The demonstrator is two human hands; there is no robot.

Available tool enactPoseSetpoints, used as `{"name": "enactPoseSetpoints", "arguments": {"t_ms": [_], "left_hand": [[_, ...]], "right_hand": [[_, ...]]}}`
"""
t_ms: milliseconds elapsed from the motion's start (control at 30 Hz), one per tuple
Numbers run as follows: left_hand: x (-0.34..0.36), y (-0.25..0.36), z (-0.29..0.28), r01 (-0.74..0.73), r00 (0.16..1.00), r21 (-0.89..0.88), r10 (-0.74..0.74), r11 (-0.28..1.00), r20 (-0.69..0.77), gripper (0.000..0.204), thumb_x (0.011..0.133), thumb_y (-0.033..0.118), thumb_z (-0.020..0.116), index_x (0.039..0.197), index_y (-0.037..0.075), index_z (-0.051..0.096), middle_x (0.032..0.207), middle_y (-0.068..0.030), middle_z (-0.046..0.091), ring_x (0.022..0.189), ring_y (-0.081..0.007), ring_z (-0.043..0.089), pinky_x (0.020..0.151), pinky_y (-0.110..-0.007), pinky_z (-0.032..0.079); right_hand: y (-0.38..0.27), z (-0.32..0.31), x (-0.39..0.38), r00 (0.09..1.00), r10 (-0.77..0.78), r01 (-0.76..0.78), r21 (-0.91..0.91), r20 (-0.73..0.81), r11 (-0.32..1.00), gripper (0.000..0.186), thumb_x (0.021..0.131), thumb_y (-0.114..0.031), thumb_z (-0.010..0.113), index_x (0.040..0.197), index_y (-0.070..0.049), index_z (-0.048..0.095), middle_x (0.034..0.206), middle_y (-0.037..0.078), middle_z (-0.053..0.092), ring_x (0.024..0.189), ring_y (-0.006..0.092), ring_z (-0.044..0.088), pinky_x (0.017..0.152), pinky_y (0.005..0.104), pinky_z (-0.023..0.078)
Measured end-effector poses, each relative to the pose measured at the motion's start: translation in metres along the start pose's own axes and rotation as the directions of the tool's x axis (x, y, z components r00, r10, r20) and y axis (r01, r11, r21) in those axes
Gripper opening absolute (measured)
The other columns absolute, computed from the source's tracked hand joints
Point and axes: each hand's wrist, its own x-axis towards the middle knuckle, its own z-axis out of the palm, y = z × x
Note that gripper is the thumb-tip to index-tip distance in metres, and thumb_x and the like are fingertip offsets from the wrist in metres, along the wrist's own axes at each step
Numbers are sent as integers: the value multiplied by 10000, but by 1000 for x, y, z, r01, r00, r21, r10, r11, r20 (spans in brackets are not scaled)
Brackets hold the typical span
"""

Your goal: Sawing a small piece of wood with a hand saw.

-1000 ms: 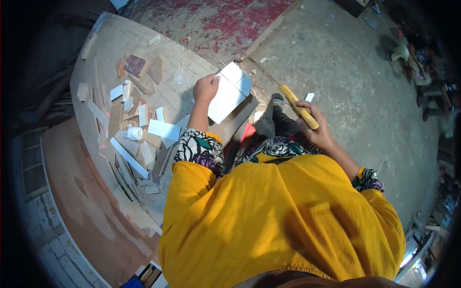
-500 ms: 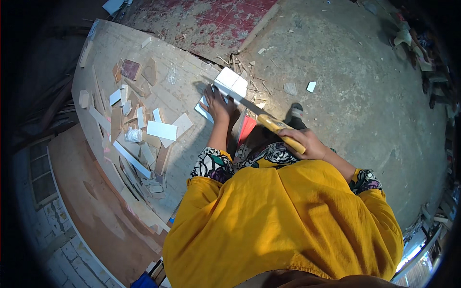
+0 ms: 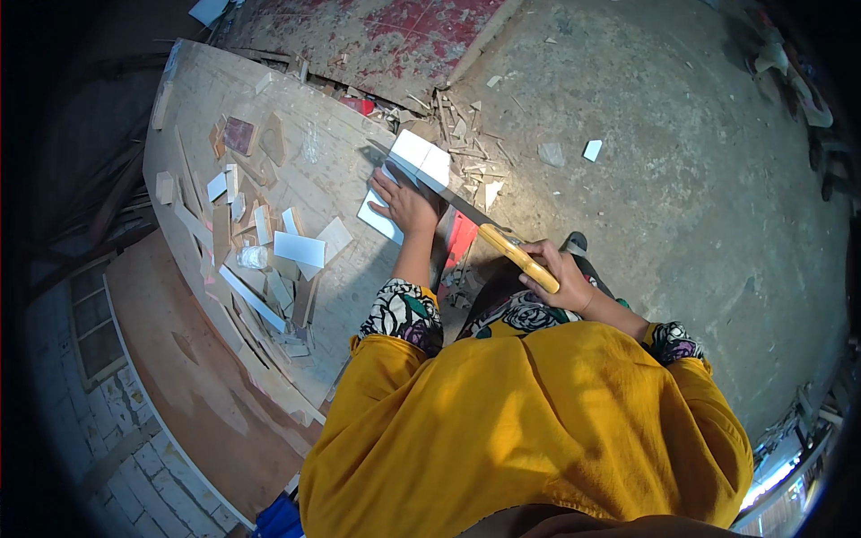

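My left hand (image 3: 408, 206) lies on a white board (image 3: 421, 154) at the workbench's edge, fingers spread and pressing on it. My right hand (image 3: 560, 278) grips the yellow wooden handle of a saw (image 3: 519, 255), whose long blade reaches up-left across the board just beyond my left fingers. Left of that hand, the workbench (image 3: 341, 152) holds several pale and brown offcuts (image 3: 300, 247), a small white roll (image 3: 252, 257) and a dark red block (image 3: 239, 134). A red object (image 3: 460, 235) shows under the blade, partly hidden.
Concrete floor (image 3: 682, 179) spreads to the right, with wood scraps (image 3: 475, 148) beside the bench and a foot (image 3: 576, 241) below. A brown panel (image 3: 197, 359) is at lower left, a worn red-tiled surface (image 3: 386, 45) at the top. Blurred shapes, possibly people, line the far right rim.
The white board was raised in my left hand and now rests on the bench under it. The saw has swung left and down, its blade now across the board.
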Motion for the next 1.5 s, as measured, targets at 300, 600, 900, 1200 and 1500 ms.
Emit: {"name": "enactPoseSetpoints", "arguments": {"t_ms": [300,600,900,1200,1500], "left_hand": [[-4,-3,7,-42,997,130,49,991,-55,577,915,278,477,1433,70,329,1536,-147,157,1440,-301,100,1105,-588,97],[-10,13,-11,39,995,78,-46,996,87,570,873,172,479,1390,-47,376,1551,-148,111,1448,-319,20,1124,-562,33],[-11,12,-1,-10,999,153,5,988,32,620,901,360,454,1443,87,330,1528,-186,180,1443,-330,69,1117,-551,73],[-3,4,4,45,999,194,-47,980,8,588,924,320,389,1460,100,289,1543,-125,188,1446,-320,66,1122,-545,79],[-38,11,-43,-171,952,87,141,982,272,982,704,462,701,1466,46,242,1502,-288,151,1416,-431,43,1096,-628,32]], "right_hand": [[4,-16,-3,996,-2,3,-7,94,1000,380,817,-133,678,1099,-3,459,883,189,643,798,359,654,686,324,513],[14,-14,4,997,22,-22,-3,-72,1000,364,779,-62,683,1079,-4,484,849,184,645,770,324,676,657,319,513],[32,-2,29,996,-42,41,-12,-79,999,378,747,-74,673,1078,-22,499,826,176,648,764,355,663,642,346,515],[18,13,67,992,-17,17,2,-125,1000,382,703,-69,683,1045,-48,514,787,147,627,772,352,644,652,381,506],[35,-11,47,926,-330,373,-307,182,876,171,743,-162,700,790,-58,572,672,120,532,669,347,557,656,408,457]]}}
